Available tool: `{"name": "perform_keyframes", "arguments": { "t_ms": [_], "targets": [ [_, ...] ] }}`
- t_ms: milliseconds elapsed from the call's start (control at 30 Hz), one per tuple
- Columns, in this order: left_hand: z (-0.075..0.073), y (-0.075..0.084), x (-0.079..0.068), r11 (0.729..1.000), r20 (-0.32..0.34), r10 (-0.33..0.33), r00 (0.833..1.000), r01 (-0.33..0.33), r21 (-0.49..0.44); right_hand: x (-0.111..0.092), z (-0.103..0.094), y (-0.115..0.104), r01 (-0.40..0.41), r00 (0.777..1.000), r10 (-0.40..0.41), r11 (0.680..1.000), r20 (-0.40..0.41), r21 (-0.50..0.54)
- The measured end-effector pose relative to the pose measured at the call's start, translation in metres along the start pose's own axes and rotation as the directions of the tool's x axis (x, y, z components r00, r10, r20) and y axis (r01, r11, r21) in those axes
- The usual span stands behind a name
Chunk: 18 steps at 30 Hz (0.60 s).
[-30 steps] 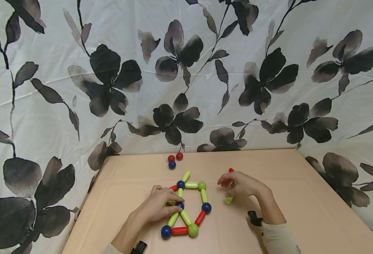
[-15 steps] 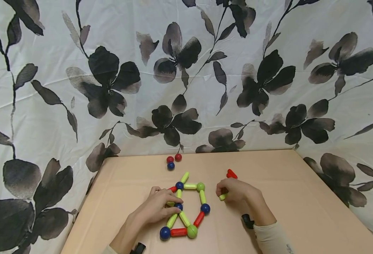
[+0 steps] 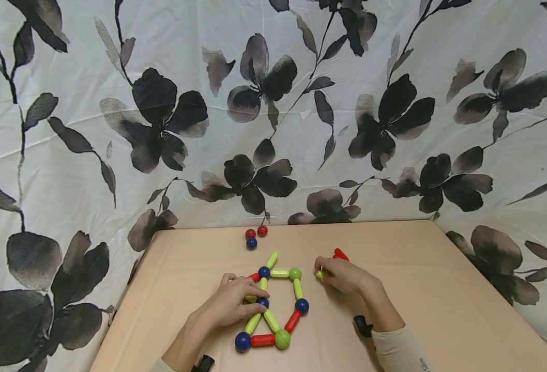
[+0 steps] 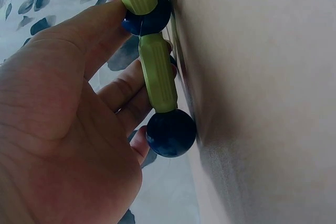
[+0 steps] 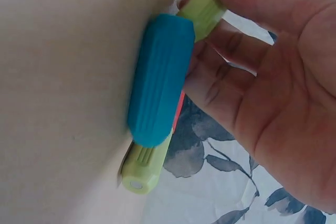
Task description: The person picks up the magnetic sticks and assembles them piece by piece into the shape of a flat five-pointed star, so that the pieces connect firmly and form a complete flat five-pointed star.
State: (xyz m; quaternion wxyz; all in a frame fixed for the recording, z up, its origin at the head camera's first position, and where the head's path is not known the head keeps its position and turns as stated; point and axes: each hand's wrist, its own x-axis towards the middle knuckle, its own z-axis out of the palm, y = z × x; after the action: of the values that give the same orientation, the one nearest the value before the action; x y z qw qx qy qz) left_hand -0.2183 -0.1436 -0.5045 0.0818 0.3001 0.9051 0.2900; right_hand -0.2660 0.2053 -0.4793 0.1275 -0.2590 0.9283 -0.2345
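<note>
We see the ball-and-rod frame (image 3: 271, 320) near centre on the table (image 3: 441, 289), its blue ball (image 3: 264, 303) pinched by the left hand (image 3: 233, 299), while farther right the right hand (image 3: 344, 274) pinches a light-green rod (image 5: 203, 13). Only from the right wrist do we find a blue rod (image 5: 161, 80) and a second green rod (image 5: 147, 166); only the head view gives us three loose balls (image 3: 251, 234) far back.

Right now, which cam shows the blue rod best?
Right wrist: the blue rod is close up and unobstructed, end to end. Head view doesn't show it; probably the right hand hides it. Left wrist misses it, showing yellow-green rods and blue balls instead.
</note>
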Motion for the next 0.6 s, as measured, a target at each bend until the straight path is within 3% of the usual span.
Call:
{"name": "perform_keyframes", "arguments": {
  "t_ms": [267, 400, 600],
  "targets": [
    [-0.001, 0.0, -0.001, 1.0, 0.0, 0.002, 1.0, -0.002, 0.009, 0.008, 0.003, 0.003, 0.018, 0.982, -0.038, 0.994, -0.185, -0.109],
    [-0.001, 0.001, -0.001, 1.0, -0.001, -0.001, 1.0, 0.001, 0.007, 0.015, 0.003, -0.002, -0.003, 0.952, -0.032, 0.994, -0.305, -0.112],
    [-0.001, 0.003, -0.001, 1.0, 0.003, 0.001, 1.0, -0.001, 0.01, 0.032, -0.001, -0.021, 0.005, 0.898, -0.018, 0.999, -0.44, -0.032]
  ]
}}
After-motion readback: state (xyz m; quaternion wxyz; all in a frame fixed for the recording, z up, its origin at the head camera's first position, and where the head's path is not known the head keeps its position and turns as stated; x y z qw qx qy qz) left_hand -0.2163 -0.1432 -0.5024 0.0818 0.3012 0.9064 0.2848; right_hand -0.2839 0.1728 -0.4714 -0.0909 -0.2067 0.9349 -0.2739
